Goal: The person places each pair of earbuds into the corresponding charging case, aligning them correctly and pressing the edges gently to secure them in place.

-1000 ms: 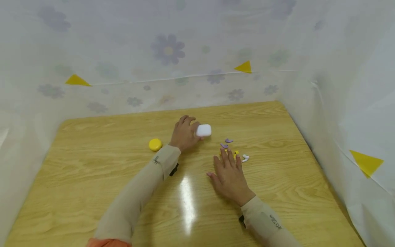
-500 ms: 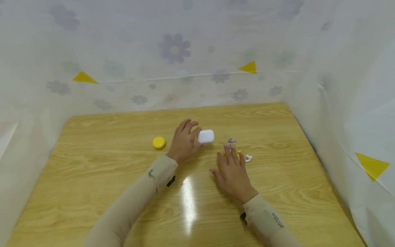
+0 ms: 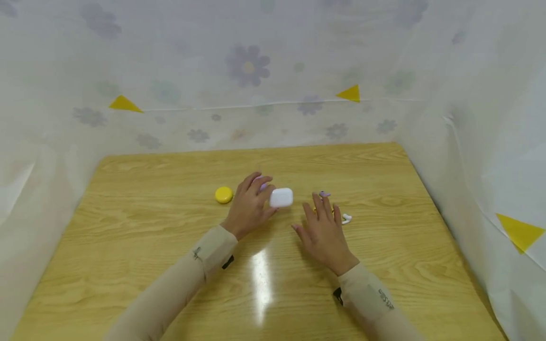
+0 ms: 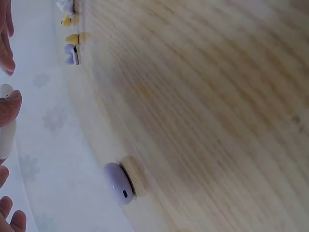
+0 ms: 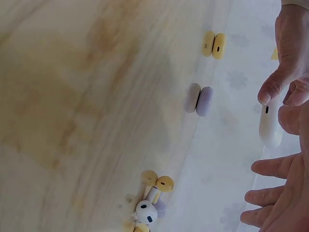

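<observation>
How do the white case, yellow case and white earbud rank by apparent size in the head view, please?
Largest to smallest:
1. White case; held up, so nearness may enlarge it.
2. Yellow case.
3. White earbud.

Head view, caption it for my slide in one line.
Left hand holds a white case above a wooden table; right hand, fingers spread, near small earbuds.

In head view we lose part of purple case (image 5: pixel 204 101) behind left hand (image 3: pixel 249 207), yellow buds (image 5: pixel 165 183) behind right hand (image 3: pixel 327 240); sleeve print (image 3: pixel 386 299) unreadable.
</observation>
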### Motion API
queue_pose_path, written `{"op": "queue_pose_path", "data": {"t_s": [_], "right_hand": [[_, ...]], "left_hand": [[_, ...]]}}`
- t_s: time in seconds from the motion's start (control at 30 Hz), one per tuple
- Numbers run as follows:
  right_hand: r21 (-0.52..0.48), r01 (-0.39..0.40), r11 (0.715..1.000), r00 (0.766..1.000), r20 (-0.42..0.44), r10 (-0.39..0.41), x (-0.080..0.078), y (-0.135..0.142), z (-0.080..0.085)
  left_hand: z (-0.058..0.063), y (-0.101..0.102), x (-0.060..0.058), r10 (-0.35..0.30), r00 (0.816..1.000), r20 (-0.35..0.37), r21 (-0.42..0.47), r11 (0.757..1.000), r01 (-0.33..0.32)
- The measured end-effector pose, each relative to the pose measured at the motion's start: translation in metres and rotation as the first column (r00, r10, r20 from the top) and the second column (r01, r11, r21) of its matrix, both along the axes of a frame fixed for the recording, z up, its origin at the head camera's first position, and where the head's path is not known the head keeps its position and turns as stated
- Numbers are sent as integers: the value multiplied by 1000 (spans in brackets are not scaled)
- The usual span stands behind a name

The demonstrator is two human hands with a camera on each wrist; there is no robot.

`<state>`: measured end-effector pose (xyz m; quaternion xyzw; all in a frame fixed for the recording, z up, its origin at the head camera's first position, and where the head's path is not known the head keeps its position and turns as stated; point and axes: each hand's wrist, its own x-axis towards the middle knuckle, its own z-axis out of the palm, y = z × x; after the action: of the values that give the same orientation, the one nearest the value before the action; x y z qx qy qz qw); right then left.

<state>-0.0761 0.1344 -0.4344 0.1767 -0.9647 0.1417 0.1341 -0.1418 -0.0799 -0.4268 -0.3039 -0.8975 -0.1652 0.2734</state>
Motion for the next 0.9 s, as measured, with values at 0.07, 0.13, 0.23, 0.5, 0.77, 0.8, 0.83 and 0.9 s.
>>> {"op": "queue_pose_path", "data": {"t_s": [0.07,0.13,0.23,0.5,0.77,0.8,0.83,0.9], "right_hand": [[3,-5,1000,1000,-15,5,-2,0,1],[3,-12,1000,999,-38,13,-4,0,2],[-7,-38,999,996,-87,37,-6,0,3],[6,-148,989,976,-158,147,-10,-4,3],[28,-165,986,977,-134,167,-9,-13,5],[28,-165,986,976,-136,168,-9,-14,5],[33,-163,986,976,-138,166,-9,-15,5],[34,-166,986,975,-142,169,-9,-16,5]], "left_hand": [[-1,-2,3,-6,1000,-22,0,1000,6],[-2,-4,7,-13,999,-39,4,1000,13],[-5,-6,11,-16,998,-58,3,1000,17],[-11,-8,28,-43,997,-65,13,999,44],[-15,-8,40,-38,995,-94,-10,999,37],[-16,-8,42,-36,995,-97,-16,999,34],[-16,-9,43,-36,994,-100,-21,999,34],[-16,-9,45,-36,994,-105,-28,999,33]]}}
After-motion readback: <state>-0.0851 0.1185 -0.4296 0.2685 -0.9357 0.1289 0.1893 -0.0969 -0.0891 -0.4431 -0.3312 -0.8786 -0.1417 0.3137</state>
